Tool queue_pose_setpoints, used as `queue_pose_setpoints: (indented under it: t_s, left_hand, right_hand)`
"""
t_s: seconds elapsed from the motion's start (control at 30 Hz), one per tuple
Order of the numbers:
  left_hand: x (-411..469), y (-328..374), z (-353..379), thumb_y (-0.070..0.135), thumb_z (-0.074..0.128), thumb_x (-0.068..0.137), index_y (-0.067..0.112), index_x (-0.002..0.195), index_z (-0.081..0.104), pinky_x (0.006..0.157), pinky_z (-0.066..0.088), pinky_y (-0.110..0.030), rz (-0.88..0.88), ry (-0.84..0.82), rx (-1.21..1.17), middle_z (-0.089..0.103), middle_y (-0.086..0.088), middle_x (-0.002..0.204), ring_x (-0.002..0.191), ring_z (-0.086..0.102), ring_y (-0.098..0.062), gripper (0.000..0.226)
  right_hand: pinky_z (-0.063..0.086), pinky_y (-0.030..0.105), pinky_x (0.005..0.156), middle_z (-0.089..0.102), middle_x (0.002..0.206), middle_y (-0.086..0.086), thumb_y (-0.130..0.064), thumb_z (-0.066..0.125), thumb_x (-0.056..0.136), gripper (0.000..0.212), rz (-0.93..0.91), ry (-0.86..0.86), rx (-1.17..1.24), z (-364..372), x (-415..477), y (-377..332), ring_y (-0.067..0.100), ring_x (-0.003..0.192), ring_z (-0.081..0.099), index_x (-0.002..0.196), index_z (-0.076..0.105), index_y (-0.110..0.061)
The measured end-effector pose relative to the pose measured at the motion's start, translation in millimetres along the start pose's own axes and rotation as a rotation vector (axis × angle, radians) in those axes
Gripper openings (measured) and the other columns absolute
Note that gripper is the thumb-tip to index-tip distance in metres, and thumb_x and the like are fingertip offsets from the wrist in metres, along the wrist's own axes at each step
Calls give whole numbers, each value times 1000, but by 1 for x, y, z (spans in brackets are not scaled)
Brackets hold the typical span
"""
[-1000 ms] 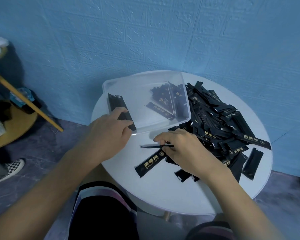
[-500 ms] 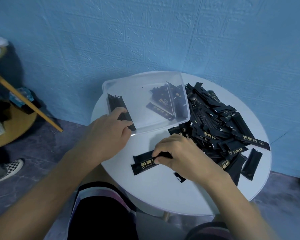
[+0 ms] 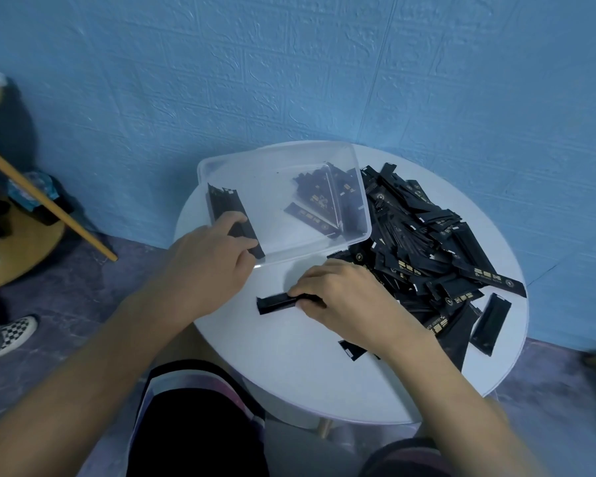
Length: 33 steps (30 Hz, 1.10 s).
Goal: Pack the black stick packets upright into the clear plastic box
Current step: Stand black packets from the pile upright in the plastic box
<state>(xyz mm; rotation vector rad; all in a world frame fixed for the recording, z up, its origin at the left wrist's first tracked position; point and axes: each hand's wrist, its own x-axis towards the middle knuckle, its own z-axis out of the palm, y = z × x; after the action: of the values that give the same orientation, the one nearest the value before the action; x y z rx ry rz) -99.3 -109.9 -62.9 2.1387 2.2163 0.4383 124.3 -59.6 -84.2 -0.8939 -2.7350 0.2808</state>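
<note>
Head view: upright packets (image 3: pixel 221 204) are held at the left end of the clear plastic box (image 3: pixel 272 155) by the left hand (image 3: pixel 207 259), while another packet (image 3: pixel 272 302) is gripped on the tabletop (image 3: pixel 289 366) by the right hand (image 3: pixel 344 297).

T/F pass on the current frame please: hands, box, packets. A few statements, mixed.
1. The left hand holds upright packets at the left end of the clear box. True.
2. The right hand is inside the box. False: it grips gathered packets on the white table, in front of the box.
3. The loose pile lies on the table to the right of the box. True.
4. The box is packed full. False: besides the upright packets at the left end, only some leaning packets sit at its right end. The middle holds none.
</note>
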Motion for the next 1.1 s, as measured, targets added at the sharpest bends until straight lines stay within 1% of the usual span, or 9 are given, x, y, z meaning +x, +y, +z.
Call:
queue_pose_setpoints:
  t_s: [0.1,0.17,0.27,0.37,0.57,0.67,0.87,1.0,1.1]
  left_hand:
    - [1,-1,0,31,37,103,26,134,66,90,49,-39,1,2,3,31,11,160,109,59,-22,43]
    - [1,-1,0,31,38,103,26,134,67,90,49,-39,-1,-2,1,31,11,159,109,60,-22,43]
    - [0,-1,1,32,39,103,26,135,66,89,50,-40,4,-1,8,31,11,159,107,60,-23,42]
    - [-1,-2,5,33,38,103,25,136,65,86,50,-40,8,5,20,31,7,160,104,60,-24,43]
    - [-12,2,15,32,40,99,17,123,72,71,53,-41,49,97,24,42,-1,153,84,59,-26,44]
    - [-14,3,18,33,34,100,15,119,74,67,53,-41,54,129,19,46,-4,148,79,58,-28,48]
    - [-16,5,19,38,23,94,15,107,75,59,50,-39,59,144,29,51,-2,135,67,50,-22,59]
    - [-15,3,17,35,30,97,17,111,74,61,52,-40,51,122,33,50,-1,139,69,51,-22,50]
    - [-15,3,15,33,38,97,19,115,72,65,54,-43,49,105,33,45,0,142,75,58,-25,41]
  right_hand:
    - [56,40,69,71,91,-11,-23,53,92,22,-12,68,-3,6,2,5,21,84,60,95,74,-25]
    - [55,39,70,71,88,-11,-21,57,92,18,-9,122,29,3,1,8,20,81,61,95,74,-23]
    - [51,29,74,70,88,-12,-16,65,91,14,37,233,173,-10,1,9,11,81,61,97,76,-22]
    - [45,23,65,66,78,-12,-16,66,92,13,148,318,354,-24,7,6,7,70,59,98,75,-24]
    - [51,39,74,71,77,-7,-26,56,100,12,323,497,286,-38,39,-8,24,74,66,96,67,-23]
    - [49,42,74,73,82,1,-24,51,100,16,351,468,215,-34,65,-14,33,78,63,97,65,-18]
    - [50,41,72,66,88,11,-15,46,96,20,436,192,55,-12,102,-23,41,86,59,105,63,-14]
    - [53,38,80,72,90,0,-21,58,92,15,421,131,211,-8,105,-22,31,88,64,103,68,-22]
    - [51,33,76,73,84,-5,-28,68,89,5,424,101,349,-8,107,-17,23,85,67,94,67,-27]
